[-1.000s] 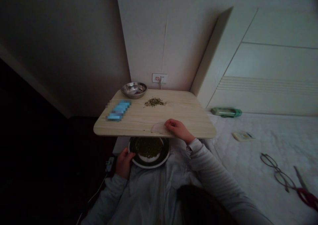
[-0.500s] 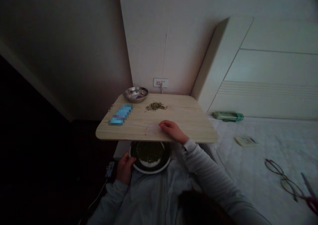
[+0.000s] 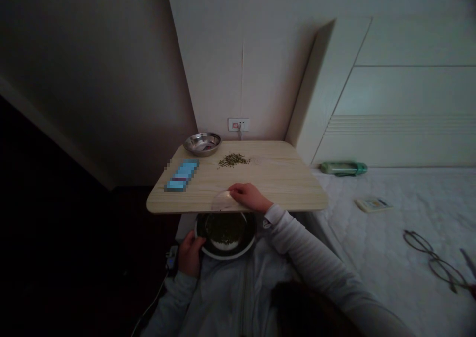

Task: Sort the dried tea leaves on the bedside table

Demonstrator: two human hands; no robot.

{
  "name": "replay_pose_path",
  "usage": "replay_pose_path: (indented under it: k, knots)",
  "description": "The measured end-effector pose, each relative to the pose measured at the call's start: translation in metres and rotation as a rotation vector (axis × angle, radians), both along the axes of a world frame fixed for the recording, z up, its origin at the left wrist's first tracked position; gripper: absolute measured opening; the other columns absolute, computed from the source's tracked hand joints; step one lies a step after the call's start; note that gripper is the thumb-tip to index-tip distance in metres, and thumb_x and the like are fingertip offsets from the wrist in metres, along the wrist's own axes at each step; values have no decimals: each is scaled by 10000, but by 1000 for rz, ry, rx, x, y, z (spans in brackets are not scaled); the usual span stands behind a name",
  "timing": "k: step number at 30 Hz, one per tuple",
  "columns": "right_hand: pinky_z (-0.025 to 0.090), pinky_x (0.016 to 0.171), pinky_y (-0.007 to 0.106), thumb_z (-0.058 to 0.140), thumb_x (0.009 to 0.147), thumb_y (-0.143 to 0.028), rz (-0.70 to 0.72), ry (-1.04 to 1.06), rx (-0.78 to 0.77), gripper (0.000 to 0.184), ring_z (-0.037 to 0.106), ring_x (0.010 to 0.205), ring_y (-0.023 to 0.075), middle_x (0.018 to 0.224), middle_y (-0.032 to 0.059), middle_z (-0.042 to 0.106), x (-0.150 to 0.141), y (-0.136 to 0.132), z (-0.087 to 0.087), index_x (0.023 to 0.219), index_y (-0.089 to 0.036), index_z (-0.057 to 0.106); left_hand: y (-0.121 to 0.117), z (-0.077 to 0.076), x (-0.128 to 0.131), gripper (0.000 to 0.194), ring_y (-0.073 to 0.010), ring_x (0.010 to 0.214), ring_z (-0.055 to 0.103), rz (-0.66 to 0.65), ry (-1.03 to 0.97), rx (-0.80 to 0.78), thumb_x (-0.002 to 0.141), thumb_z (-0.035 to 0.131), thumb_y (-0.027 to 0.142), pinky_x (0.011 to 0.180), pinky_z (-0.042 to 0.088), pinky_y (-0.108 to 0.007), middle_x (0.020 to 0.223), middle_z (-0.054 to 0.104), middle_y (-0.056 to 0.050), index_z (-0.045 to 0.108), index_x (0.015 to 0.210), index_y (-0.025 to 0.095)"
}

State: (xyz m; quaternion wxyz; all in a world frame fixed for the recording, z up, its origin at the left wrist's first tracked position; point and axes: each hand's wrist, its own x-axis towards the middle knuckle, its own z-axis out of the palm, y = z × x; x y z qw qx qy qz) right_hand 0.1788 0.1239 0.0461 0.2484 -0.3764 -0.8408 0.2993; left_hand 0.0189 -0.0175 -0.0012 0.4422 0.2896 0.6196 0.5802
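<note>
My left hand [image 3: 190, 255] grips the left rim of a round dish [image 3: 226, 254], its thumb over the edge. The dish has a pale rim and dark inner wall, sits over my lap under the table's near edge, and holds a heap of small green grains [image 3: 225, 228]. My right hand [image 3: 248, 196] pinches a thin clear plastic sheet [image 3: 222, 199] against the wooden table [image 3: 290, 188] near its front edge. Farther back lies a loose patch of similar green grains [image 3: 233, 160].
A steel bowl [image 3: 203, 144] stands at the table's back left, with a blurred phone [image 3: 182, 175] before it. On the bed [image 3: 357, 242] to the right lie a green bottle [image 3: 342, 168], a small pale pack [image 3: 373, 204] and glasses [image 3: 433, 257]. A wall socket [image 3: 238, 124] is behind the table.
My right hand has moved left along the table's front edge with the clear sheet. The few stray grains there are now by the sheet's edge. My left hand still holds the dish.
</note>
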Motion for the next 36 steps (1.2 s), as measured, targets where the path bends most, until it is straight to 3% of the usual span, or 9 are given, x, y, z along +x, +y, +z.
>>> replay_pose_path:
  k: [8,17,24,26,28,32,36]
  knots:
    - [325,577,186,415,661,-291,113,156,-196,220,448,602,68,682,-5,544,6,-9,2,765,-152,549,1,-3,-3,172,-113,531,465,-19,-20,5,524,496,207,534,361,-232,522,504,47,517,684,148]
    - [299,513,177,444,629,-258,-76,581,-466,166,397,502,43,568,-41,492,8,-1,9,755,-156,476,-1,4,1,106,-115,538,465,-14,-7,19,520,493,195,529,360,-221,503,509,51,511,617,159]
    - [302,496,171,464,601,-279,-182,795,-557,185,423,526,47,604,-31,486,14,7,3,748,-167,451,-1,14,3,98,-119,527,459,-6,-3,-30,491,501,201,505,355,-219,477,508,57,507,582,166]
    - [313,493,177,430,619,-301,-261,794,-513,210,444,549,59,652,-11,503,18,14,4,784,-170,429,-2,15,4,96,-123,530,465,-2,-23,-32,488,500,198,507,358,-221,472,504,61,503,580,170]
    - [331,503,190,405,631,-319,-351,681,-371,238,461,576,76,703,20,522,22,25,8,808,-160,424,-2,17,5,105,-128,534,471,-2,-45,-24,484,501,203,513,362,-226,474,509,60,507,585,174]
    - [354,594,225,403,649,-319,-389,265,86,230,477,647,101,733,34,544,20,51,24,804,-163,470,-2,18,6,107,-137,532,475,16,-42,-9,474,509,216,512,364,-232,490,526,46,519,572,175]
    - [349,605,244,339,704,-327,-441,-117,268,254,486,663,114,739,35,558,7,74,33,859,-185,482,-2,15,4,97,-148,558,481,9,-20,0,478,506,227,527,366,-235,502,527,40,512,565,184]
